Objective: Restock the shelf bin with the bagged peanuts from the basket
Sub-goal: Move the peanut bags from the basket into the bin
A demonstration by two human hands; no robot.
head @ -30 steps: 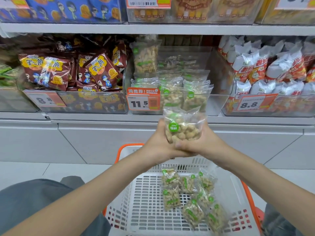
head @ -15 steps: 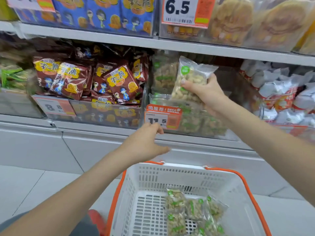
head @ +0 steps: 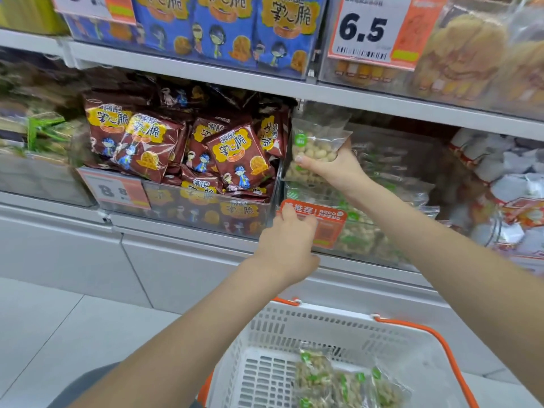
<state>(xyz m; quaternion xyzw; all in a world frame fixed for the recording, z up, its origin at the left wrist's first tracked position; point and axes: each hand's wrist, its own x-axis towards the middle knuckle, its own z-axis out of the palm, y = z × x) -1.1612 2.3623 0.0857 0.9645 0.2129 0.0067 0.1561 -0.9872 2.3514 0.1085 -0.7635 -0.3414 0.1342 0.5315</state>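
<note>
The right hand (head: 334,169) had its fingers clamped on a crinkled clear bag of peanuts (head: 316,144), held upright inside the transparent plastic shelf bin (head: 368,240). The left hand (head: 290,245), fingers loosely curled, touched the bin's orange price tag (head: 326,222). Below, a white slotted plastic basket (head: 294,328) with orange handles held more bags (head: 341,381) above pale floor tiles (head: 73,328).

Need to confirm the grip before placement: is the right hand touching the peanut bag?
Touching. The head view shows the right hand gripping the peanut bag, thumb across its front, above the shelf bin.
</note>
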